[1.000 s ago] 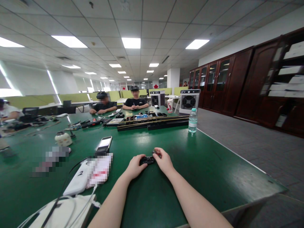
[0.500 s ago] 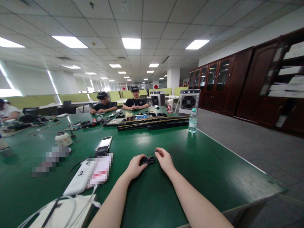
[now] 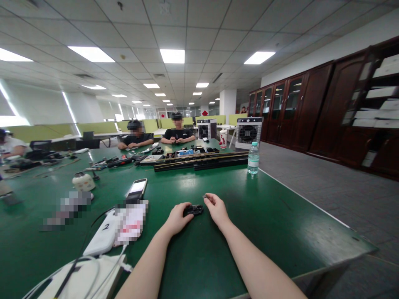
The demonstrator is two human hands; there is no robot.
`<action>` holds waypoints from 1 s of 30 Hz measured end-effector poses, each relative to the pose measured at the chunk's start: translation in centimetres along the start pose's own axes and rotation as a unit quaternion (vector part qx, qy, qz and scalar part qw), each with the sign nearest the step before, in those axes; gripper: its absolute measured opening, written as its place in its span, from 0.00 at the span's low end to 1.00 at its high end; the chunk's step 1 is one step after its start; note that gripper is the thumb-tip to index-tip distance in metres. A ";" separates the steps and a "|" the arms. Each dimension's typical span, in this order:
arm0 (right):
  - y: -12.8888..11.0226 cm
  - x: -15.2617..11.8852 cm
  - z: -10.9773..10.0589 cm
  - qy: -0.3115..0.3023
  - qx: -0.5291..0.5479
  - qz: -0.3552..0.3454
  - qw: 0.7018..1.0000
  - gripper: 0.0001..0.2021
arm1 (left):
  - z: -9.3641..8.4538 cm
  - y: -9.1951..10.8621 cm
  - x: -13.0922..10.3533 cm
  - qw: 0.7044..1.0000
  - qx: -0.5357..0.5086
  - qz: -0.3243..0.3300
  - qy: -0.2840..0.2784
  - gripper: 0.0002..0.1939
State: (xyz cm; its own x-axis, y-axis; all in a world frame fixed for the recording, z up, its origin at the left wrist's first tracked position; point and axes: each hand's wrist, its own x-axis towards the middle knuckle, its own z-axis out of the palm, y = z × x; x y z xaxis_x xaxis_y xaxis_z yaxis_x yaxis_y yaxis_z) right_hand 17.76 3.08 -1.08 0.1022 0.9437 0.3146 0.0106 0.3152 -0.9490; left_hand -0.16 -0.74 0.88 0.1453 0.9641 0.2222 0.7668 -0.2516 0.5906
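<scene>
Now | my left hand (image 3: 177, 218) grips small black part (image 3: 193, 210) on green table (image 3: 274, 216) | my right hand (image 3: 216, 209) pinches tiny piece (image 3: 205, 196), just beside it

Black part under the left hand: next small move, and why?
Probably bring the right hand back to the small black part. The left hand pins it on the green table, and the right fingertips pinch a tiny piece just beside it.

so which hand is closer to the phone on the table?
Left. The left hand rests on the small black part, just right of and below the phone. The right hand sits beyond the part, farther right.
</scene>
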 end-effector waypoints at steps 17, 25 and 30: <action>-0.3 0.1 0.0 0.004 0.050 0.022 0.999 0.16 | 0.1 0.0 0.1 1.000 0.001 0.000 -0.004 0.22; -0.5 0.0 -0.1 0.003 0.039 0.024 0.999 0.15 | 0.0 0.0 0.0 1.000 -0.004 0.005 -0.003 0.23; -0.5 0.0 -0.1 0.004 0.024 0.020 1.000 0.14 | -0.1 0.2 -0.1 1.000 -0.006 0.006 -0.001 0.23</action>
State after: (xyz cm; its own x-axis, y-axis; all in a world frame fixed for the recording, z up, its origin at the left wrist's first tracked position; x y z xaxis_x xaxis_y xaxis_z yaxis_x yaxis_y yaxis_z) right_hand 17.86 2.94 -0.57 0.1093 0.9552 0.2752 -0.0409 0.2810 -0.9588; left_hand -0.08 -0.91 1.11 0.1552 0.9613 0.2278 0.7577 -0.2638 0.5969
